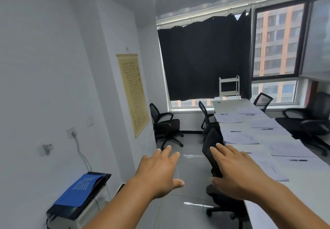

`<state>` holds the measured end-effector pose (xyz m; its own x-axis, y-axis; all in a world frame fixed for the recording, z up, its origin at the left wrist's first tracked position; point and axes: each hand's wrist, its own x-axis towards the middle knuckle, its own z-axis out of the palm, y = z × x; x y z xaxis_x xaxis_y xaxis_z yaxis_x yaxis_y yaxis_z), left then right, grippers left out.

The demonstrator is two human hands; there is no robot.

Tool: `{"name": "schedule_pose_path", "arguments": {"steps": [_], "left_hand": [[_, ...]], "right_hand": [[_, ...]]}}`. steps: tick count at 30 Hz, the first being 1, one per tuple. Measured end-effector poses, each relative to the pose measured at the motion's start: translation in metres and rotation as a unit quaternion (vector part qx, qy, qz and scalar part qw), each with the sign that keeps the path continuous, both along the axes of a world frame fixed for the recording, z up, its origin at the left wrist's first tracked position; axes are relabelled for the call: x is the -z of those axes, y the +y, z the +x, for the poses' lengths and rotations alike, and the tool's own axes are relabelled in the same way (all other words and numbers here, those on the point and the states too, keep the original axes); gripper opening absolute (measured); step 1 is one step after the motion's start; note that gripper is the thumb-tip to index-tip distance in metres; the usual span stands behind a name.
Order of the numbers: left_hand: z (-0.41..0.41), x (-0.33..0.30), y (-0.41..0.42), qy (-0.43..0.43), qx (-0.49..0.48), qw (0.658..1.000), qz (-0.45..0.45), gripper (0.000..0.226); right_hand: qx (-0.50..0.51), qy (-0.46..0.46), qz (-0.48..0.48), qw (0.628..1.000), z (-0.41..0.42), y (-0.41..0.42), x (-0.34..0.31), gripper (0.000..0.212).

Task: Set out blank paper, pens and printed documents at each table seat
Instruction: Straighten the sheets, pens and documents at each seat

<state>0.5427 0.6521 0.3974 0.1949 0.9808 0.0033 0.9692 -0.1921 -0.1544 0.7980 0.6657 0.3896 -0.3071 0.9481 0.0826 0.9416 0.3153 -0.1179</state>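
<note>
A long white table (230, 104) runs from the right foreground toward the window. Printed documents (240, 138) and blank sheets (271, 123) lie at several seats along both sides, with dark pens (299, 160) beside them. My left hand (159, 170) hovers over the floor with fingers spread, holding nothing. My right hand (237, 171) is stretched out flat in front of the back of a black office chair (213, 150) at the table's near left side, also empty. Whether it touches the chair I cannot tell.
Black office chairs stand by the window (164, 123), at the table's left (205, 116) and on the right (314, 120). A white trolley (229, 86) stands by the dark curtain. A dark device with a blue folder (80, 191) sits low at the left wall.
</note>
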Motion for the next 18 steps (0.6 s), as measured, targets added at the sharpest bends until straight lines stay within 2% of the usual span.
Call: {"name": "schedule_pose_path", "arguments": {"steps": [4,9,15,18], "left_hand": [[0.012,0.003,0.07,-0.012,0.048,0.999,-0.015,0.099],[0.034,0.017,0.159,-0.016,0.133,0.99,-0.04,0.1],[0.072,0.03,0.263,-0.029,0.27,0.96,-0.063,0.1],[0.092,0.034,0.309,-0.025,0.344,0.935,-0.082,0.101]], "right_hand": [[0.045,-0.011,-0.011,0.999,0.012,0.044,-0.005,0.086],[0.135,-0.023,-0.035,0.99,0.026,0.097,0.006,0.095],[0.259,-0.027,-0.063,0.963,0.044,0.146,0.029,0.095],[0.331,-0.015,-0.072,0.941,0.049,0.162,0.033,0.096]]}}
